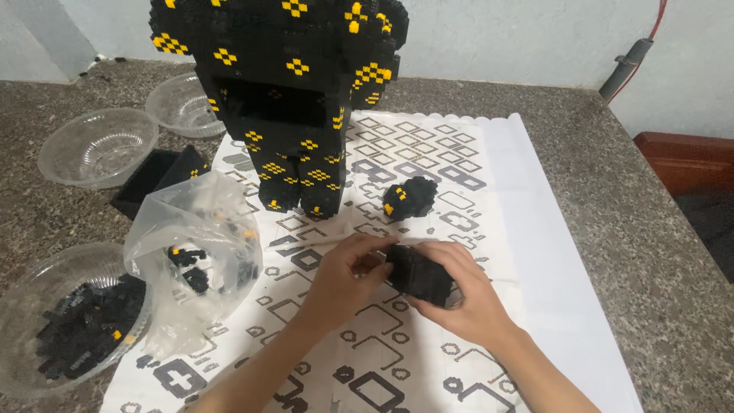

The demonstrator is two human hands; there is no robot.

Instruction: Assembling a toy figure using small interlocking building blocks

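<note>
Gripping a black brick-built block (418,275) over the white patterned instruction sheet (527,229), left hand (340,287) and right hand (466,294) curl fingers around it; a clear plastic bag (191,245) lies left.

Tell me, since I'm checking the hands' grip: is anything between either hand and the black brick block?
Nothing visible. The right hand wraps the block from the right and below, and the left hand touches its left end with its fingers. The small brick ball and the bag lie apart.
</note>
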